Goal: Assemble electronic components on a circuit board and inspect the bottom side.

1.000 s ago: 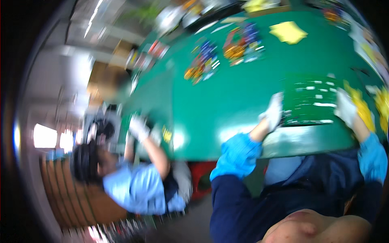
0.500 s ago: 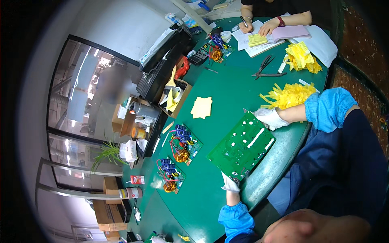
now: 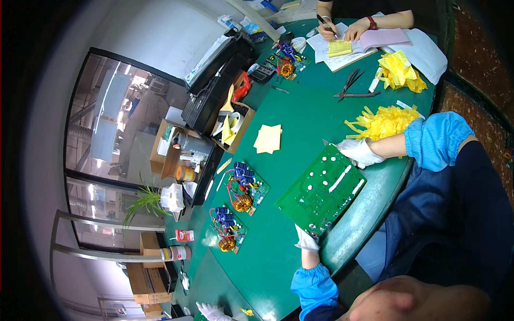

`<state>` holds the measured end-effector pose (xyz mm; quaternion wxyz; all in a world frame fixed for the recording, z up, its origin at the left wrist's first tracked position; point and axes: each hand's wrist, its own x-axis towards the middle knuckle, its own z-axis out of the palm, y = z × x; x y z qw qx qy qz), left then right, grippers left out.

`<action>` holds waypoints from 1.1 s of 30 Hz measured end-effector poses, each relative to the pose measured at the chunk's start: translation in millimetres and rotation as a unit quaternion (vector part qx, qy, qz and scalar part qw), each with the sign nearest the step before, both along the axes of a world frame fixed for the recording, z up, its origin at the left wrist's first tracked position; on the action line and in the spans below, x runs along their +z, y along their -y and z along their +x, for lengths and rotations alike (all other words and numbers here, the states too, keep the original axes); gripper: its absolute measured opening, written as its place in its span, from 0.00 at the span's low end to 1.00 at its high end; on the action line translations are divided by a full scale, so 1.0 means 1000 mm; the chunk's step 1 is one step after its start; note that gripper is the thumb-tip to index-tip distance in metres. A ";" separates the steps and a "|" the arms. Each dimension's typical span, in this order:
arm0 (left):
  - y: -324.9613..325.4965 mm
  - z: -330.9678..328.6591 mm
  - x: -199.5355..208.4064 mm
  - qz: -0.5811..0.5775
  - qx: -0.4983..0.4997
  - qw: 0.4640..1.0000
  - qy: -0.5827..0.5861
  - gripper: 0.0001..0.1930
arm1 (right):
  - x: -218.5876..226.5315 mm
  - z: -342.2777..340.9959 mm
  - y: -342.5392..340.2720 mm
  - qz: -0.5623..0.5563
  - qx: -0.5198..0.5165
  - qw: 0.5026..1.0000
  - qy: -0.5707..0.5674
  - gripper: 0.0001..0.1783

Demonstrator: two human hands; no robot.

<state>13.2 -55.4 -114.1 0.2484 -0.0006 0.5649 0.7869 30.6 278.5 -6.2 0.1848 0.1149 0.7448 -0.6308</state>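
Between my two white-gloved hands a green circuit board (image 3: 316, 192) is held tilted, its solder side with white marks facing up. My left hand (image 3: 307, 239) is closed on the board's lower corner. My right hand (image 3: 361, 153) grips the far upper corner, its fingers partly hidden behind the board. A small grey pointed piece (image 3: 325, 143) shows beside that corner; I cannot make out what it is. To the left on the green table (image 3: 278, 230) lie two populated circuit boards (image 3: 247, 188) (image 3: 228, 230) with blue parts and copper coils.
Yellow strips (image 3: 385, 123) lie beyond my right hand, near pliers (image 3: 354, 88) and yellow tags (image 3: 399, 69). Square yellow sheets (image 3: 267, 139) rest mid-table. A co-worker's hand (image 3: 327, 32) writes on papers at the far side. Another gloved hand (image 3: 211, 311) shows at the bottom. A cardboard box (image 3: 235, 125) stands left.
The whole view has shifted slightly; the board stays in both my hands at nearly the same tilt. Another person's gloved hand at the bottom edge has come further into sight.
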 end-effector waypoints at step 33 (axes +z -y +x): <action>-0.005 -0.006 0.018 0.009 0.024 0.999 0.020 0.22 | 0.068 -0.028 -0.027 -0.064 -0.213 0.940 -0.259 0.16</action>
